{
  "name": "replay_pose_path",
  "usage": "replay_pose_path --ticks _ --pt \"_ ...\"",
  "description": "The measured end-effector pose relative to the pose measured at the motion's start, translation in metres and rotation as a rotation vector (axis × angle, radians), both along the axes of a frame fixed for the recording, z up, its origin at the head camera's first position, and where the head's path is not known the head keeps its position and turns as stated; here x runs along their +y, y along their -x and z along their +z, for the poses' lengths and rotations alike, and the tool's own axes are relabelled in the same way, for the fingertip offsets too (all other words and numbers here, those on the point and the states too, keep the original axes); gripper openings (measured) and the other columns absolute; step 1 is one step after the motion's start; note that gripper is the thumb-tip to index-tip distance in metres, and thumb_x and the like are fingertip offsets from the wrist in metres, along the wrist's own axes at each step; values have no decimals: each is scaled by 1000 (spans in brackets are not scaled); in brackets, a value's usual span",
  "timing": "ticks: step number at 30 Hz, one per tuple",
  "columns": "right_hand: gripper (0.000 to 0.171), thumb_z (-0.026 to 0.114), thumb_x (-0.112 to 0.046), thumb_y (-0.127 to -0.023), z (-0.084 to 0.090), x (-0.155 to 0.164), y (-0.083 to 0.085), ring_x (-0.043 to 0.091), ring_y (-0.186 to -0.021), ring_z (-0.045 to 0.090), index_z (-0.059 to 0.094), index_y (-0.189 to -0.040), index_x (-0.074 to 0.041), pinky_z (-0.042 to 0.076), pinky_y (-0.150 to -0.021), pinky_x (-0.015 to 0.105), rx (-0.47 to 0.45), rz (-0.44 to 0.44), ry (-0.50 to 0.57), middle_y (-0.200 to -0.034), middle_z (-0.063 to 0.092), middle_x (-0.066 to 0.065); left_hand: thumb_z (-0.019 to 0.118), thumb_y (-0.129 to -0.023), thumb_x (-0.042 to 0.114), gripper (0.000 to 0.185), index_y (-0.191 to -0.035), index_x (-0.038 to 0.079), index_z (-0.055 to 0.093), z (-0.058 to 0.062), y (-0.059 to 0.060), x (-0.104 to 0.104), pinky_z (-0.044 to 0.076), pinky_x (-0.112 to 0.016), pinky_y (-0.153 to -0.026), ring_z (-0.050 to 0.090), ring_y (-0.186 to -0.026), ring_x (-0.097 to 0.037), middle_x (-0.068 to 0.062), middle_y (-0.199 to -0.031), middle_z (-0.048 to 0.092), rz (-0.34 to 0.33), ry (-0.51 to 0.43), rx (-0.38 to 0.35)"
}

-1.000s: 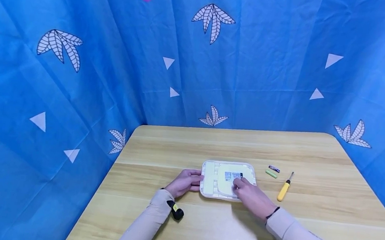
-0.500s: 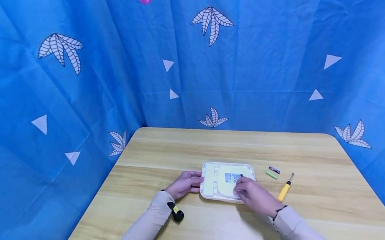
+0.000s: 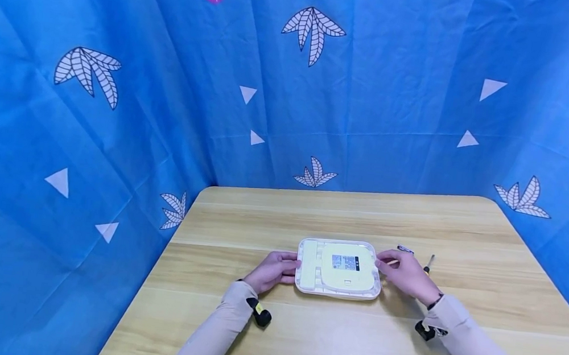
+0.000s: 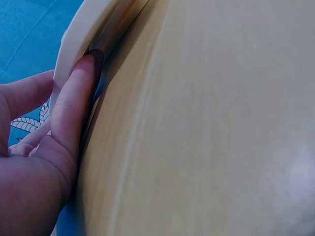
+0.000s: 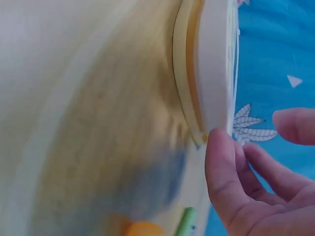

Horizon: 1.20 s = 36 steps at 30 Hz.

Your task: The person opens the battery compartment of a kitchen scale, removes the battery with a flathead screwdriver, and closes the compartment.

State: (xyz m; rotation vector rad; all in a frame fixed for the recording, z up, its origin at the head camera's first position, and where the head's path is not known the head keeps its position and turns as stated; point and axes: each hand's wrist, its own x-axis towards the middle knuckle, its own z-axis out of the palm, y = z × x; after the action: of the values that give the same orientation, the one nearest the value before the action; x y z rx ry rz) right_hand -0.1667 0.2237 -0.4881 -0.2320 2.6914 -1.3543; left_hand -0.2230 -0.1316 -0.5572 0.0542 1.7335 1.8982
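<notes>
Blue cloth (image 3: 113, 144) printed with white leaves and triangles hangs on three sides of a pale wooden table (image 3: 300, 339), whose far edge meets the fabric. On the left, the left hand (image 3: 272, 270) rests on the tabletop with its fingers laid against the left edge of a white, rounded-square device (image 3: 338, 267); the left wrist view shows a fingertip (image 4: 78, 88) pressed straight along the device's rim, so this hand lies fairly flat and steadies the device without curling round it. A small black and yellow unit (image 3: 260, 313) sits at that wrist on the beige sleeve. The device lies flat at about the middle of the table, underside up, with a cream panel and a small printed label (image 3: 345, 261) in its centre. To its right, the right hand (image 3: 405, 274) is at the device's right edge; in the right wrist view its thumb (image 5: 224, 172) touches the rim while the other fingers spread loosely behind, holding nothing, though that view is blurred and the contact may be only light. Just beyond this hand lie a small dark battery (image 3: 404, 249) and the tip of a screwdriver (image 3: 429, 262), whose handle is mostly hidden behind the hand; a green battery (image 5: 185, 222) shows beside an orange shape in the right wrist view.
</notes>
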Motion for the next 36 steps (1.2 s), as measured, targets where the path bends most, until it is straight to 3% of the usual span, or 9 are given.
replay_pose_path --ticks 6,11,23,36 --pt "43 56 -12 -105 -10 8 2 21 -87 73 50 -135 20 68 -79 37 -250 2 243 -115 69 31 63 -101 9 48 -143 -10 49 3 -2 1 66 -37 -91 76 -97 -21 -15 -118 75 9 -1 -4" --pt "45 54 -11 -106 -16 10 5 17 -84 71 47 -137 21 68 -81 36 -352 -19 316 -112 71 27 63 -102 9 49 -144 -10 48 2 -2 2 66 -37 -91 76 -97 -21 -17 -121 74 9 6 -6" --pt "49 61 -9 -102 -26 9 10 14 -79 71 47 -136 23 68 -74 33 -357 -42 338 -107 72 24 63 -101 8 49 -144 -11 48 2 -1 2 66 -35 -89 76 -94 -19 -8 -111 76 14 10 -3" --pt "48 64 -7 -100 -22 13 10 14 -76 70 47 -134 22 68 -75 34 -404 -17 370 -99 72 14 64 -101 8 48 -142 -10 50 8 -5 4 66 -37 -91 76 -97 -20 -19 -122 73 17 59 6"
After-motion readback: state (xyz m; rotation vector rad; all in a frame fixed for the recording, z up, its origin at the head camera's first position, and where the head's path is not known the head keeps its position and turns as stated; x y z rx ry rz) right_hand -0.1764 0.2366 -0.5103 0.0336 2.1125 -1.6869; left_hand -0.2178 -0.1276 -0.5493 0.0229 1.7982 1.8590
